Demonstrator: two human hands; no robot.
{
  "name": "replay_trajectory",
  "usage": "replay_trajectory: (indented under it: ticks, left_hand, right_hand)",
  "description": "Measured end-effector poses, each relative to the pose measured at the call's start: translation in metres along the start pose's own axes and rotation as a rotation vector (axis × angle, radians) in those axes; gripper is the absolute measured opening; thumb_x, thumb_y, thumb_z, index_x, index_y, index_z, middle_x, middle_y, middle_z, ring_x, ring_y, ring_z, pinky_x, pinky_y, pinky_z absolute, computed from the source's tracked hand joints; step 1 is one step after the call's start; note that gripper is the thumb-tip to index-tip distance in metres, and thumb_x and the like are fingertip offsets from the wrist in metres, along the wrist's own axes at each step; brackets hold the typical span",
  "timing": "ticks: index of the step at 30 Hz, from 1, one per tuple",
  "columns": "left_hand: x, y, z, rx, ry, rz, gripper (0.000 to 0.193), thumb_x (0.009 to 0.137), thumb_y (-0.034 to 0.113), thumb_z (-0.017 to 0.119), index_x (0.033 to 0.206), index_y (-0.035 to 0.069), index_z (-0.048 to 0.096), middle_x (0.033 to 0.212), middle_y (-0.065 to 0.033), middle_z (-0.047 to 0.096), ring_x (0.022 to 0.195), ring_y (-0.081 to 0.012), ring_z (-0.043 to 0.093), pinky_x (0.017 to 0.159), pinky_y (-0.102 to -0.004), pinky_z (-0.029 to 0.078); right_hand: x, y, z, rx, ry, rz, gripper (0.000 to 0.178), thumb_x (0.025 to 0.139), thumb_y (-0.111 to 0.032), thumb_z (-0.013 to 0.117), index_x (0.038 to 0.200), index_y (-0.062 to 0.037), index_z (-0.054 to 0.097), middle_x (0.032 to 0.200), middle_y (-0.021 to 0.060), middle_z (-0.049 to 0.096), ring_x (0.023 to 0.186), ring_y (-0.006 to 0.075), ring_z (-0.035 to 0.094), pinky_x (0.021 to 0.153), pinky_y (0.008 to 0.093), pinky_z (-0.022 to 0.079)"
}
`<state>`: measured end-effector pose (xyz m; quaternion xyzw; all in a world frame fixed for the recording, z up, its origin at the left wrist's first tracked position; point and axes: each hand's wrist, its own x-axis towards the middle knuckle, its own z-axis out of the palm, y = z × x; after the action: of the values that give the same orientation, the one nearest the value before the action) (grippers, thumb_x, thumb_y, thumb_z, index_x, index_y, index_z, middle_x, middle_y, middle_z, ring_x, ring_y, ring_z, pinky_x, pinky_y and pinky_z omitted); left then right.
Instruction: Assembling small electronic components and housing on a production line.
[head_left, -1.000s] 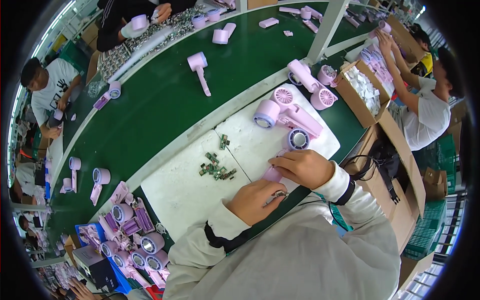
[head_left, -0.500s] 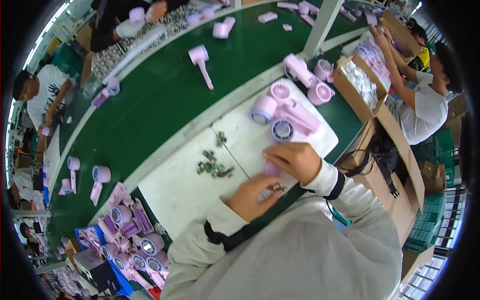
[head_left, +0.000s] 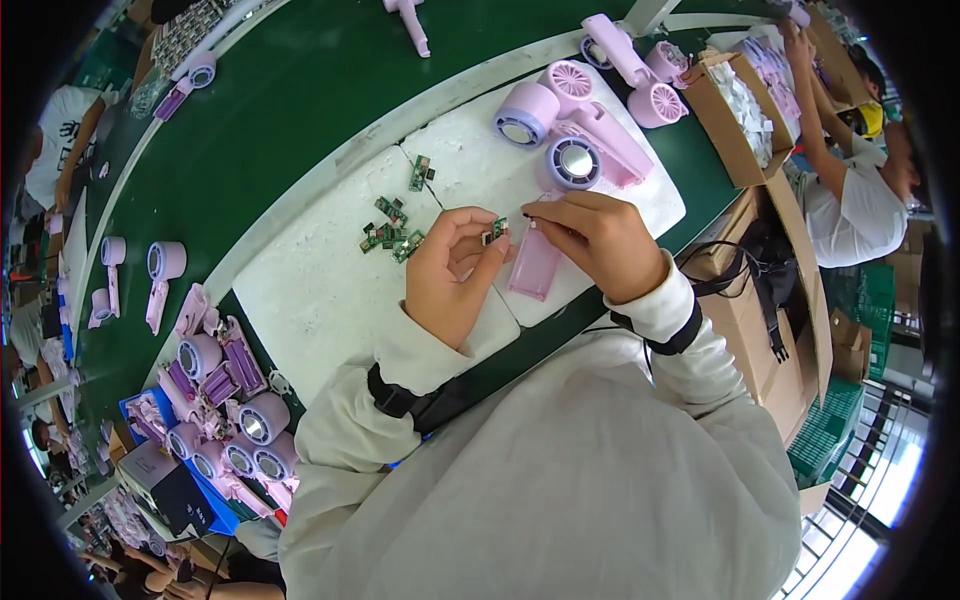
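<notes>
My left hand (head_left: 452, 272) pinches a small green circuit board (head_left: 495, 232) between thumb and fingertips. Close beside it, the fingers of my right hand (head_left: 600, 240) are pressed together over the upper part of a pink fan handle (head_left: 537, 268). A small dark tip shows at those fingertips; what it belongs to is too small to tell. Just beyond lies a handheld fan head (head_left: 573, 163) with a purple ring and shiny centre. Several loose circuit boards (head_left: 385, 232) lie left of my hands on the white foam work surface (head_left: 330, 290).
More pink fans (head_left: 600, 130) lie at the far right of the foam. Fan parts fill a blue bin (head_left: 218, 505) at left. Other fans (head_left: 165, 262) lie on the green conveyor (head_left: 300, 120). A cardboard box (head_left: 735, 120) of white pieces stands right, near a person (head_left: 850, 210).
My view has shifted, bringing the foam nearer the middle. My left hand has lifted the circuit board up beside my right hand, and more of the pink handle shows.
</notes>
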<state>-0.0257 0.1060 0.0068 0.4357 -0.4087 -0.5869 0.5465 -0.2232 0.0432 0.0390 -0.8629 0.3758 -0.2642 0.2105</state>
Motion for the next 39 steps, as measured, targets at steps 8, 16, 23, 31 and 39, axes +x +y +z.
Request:
replay_trajectory:
  ticks: [8, 16, 23, 31, 39]
  left_hand:
    - [0.001, 0.0, 0.001, -0.049, 0.015, -0.023, 0.028, 0.095, -0.004, 0.061, 0.122, -0.006, 0.053, 0.109, -0.0139, 0.066, 0.099, -0.0198, 0.07, 0.089, -0.0293, 0.057]
    - [0.003, 0.003, -0.004, -0.089, -0.027, -0.109, 0.027, 0.093, -0.004, 0.064, 0.119, -0.006, 0.056, 0.106, -0.0127, 0.066, 0.094, -0.0192, 0.071, 0.084, -0.029, 0.059]
    - [0.001, 0.003, -0.005, -0.051, -0.075, -0.155, 0.028, 0.093, -0.002, 0.066, 0.12, -0.006, 0.057, 0.104, -0.0117, 0.067, 0.094, -0.0189, 0.071, 0.084, -0.0295, 0.059]
    - [-0.001, 0.003, -0.002, -0.042, -0.078, -0.071, 0.036, 0.095, -0.003, 0.063, 0.13, -0.005, 0.058, 0.115, -0.0134, 0.068, 0.1, -0.0191, 0.07, 0.088, -0.0291, 0.058]
    - [-0.002, 0.005, 0.001, -0.068, -0.086, -0.059, 0.032, 0.096, -0.004, 0.061, 0.129, -0.005, 0.061, 0.117, -0.0138, 0.068, 0.103, -0.0182, 0.069, 0.091, -0.0287, 0.056]
  right_hand:
    - [-0.003, -0.011, 0.004, 0.143, -0.043, 0.149, 0.016, 0.082, -0.006, 0.073, 0.098, -0.003, 0.074, 0.076, 0.0114, 0.068, 0.061, 0.0198, 0.064, 0.059, 0.0295, 0.052]
    - [-0.009, -0.015, 0.01, 0.251, -0.033, 0.149, 0.015, 0.08, -0.005, 0.075, 0.094, -0.0022, 0.075, 0.07, 0.0086, 0.066, 0.056, 0.0137, 0.059, 0.054, 0.0269, 0.048]
    - [-0.013, -0.022, 0.009, 0.239, -0.038, 0.238, 0.013, 0.078, -0.003, 0.075, 0.091, -0.0011, 0.074, 0.066, 0.0053, 0.063, 0.053, 0.0088, 0.052, 0.052, 0.0245, 0.043]
    - [-0.013, -0.024, 0.011, 0.403, 0.122, 0.407, 0.011, 0.077, -0.001, 0.075, 0.088, 0.0015, 0.074, 0.065, 0.0008, 0.061, 0.054, 0.0043, 0.049, 0.05, 0.0218, 0.038]
    - [-0.012, -0.025, 0.01, 0.384, 0.175, 0.324, 0.012, 0.076, 0.001, 0.075, 0.088, 0.0018, 0.073, 0.065, -0.0002, 0.06, 0.053, 0.0043, 0.046, 0.05, 0.0218, 0.036]
